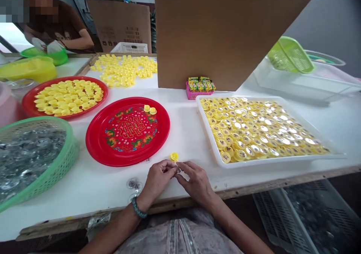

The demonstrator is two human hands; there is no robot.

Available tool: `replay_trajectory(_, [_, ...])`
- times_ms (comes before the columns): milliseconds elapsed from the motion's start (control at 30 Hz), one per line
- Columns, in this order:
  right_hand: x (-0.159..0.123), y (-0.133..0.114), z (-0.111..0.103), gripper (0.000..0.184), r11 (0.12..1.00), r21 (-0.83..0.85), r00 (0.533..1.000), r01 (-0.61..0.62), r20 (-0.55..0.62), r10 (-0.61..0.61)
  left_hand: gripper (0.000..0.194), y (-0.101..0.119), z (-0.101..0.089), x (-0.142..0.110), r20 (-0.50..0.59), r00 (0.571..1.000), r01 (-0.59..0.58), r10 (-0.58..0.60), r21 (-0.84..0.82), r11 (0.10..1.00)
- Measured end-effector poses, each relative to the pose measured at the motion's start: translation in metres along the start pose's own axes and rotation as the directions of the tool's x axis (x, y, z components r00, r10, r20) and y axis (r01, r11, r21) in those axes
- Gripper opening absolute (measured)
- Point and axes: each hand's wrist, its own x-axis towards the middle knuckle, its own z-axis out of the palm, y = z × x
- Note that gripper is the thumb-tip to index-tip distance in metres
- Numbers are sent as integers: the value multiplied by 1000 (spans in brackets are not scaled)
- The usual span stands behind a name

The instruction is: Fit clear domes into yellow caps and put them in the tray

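Observation:
My left hand and my right hand meet near the table's front edge, fingertips pinched together on a tiny piece I cannot make out. A loose yellow cap lies on the white table just beyond my fingers. The near red plate holds two yellow caps at its far rim. To the right, a white tray is packed with several filled yellow caps. Two small clear lids lie by my left wrist.
A green basket of clear lids sits at left. A second red plate carries empty yellow caps, and more are piled farther back. A cardboard sheet stands upright behind a pink box. Another person works at far left.

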Motion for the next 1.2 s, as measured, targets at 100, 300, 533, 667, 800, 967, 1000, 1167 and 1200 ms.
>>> replay_trajectory(100, [9,7,-4,28,999,-8,999,-37,-30,37,22,0,-7,7,-60,997,-49,57,139,989])
replay_trajectory(300, [30,23,-15,29,992,-51,993,-118,24,119,23,1,-13,23,-119,967,-139,225,492,859])
replay_trajectory(533, [21,34,-24,30,987,15,987,-162,26,162,28,13,3,31,-21,956,-160,292,795,585])
replay_trajectory(667, [15,29,-30,28,983,68,985,-170,14,170,18,16,9,41,122,953,-263,278,790,554])
replay_trajectory(800, [11,22,-37,25,973,164,986,-164,10,165,40,17,3,43,349,879,-476,324,650,592])
replay_trajectory(967, [9,26,-38,25,966,221,991,-131,11,131,48,8,-8,33,278,889,-459,365,561,689])
replay_trajectory(1000, [10,28,-39,26,972,198,992,-127,29,124,44,5,-9,31,240,906,-422,348,557,715])
replay_trajectory(1167, [32,35,-42,25,1000,-19,980,-24,199,27,26,-10,-8,32,108,942,-330,319,493,805])
replay_trajectory(1200, [37,35,-42,25,998,-57,971,21,238,-6,24,-12,-7,33,89,940,-331,330,478,813])
